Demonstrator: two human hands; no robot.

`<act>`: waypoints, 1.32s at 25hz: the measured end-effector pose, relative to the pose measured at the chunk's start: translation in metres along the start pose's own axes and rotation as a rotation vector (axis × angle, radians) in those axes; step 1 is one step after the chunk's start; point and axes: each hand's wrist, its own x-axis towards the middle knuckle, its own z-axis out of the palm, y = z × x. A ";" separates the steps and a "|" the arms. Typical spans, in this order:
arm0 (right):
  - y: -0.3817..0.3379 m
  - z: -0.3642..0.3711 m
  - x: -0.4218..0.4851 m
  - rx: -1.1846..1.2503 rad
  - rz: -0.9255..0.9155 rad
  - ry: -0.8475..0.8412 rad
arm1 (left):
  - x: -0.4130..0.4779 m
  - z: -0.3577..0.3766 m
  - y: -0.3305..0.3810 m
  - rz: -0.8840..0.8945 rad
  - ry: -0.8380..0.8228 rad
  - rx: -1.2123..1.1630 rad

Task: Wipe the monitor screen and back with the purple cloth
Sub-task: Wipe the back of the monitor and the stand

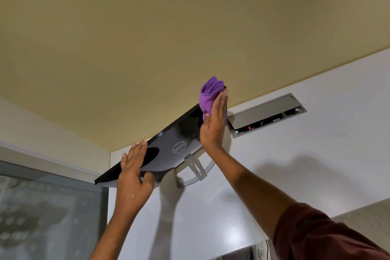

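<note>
While the right grip [213, 124] lies flat, fingers straight and pressed together, it pushes the bunched purple cloth [207, 95] against the back of the monitor [175, 133] at its right end, with cloth spilling past the fingertips at the upper corner. The panel's long axis runs from there down-left to the left grip [133, 171], which clamps the far end, fingers at the upper edge and thumb hooked on the lower rim. The next stroke, I judge, goes leftward along that axis. The shell is glossy, hard, slightly bulged black plastic; the cloth is soft, nubby microfibre. A grey metal stand [196, 167] foots on the white desk [295, 164], near an open cable hatch [268, 114].
</note>
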 end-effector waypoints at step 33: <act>0.086 0.019 0.025 0.428 1.192 0.021 | -0.001 0.000 0.011 -0.079 -0.038 -0.007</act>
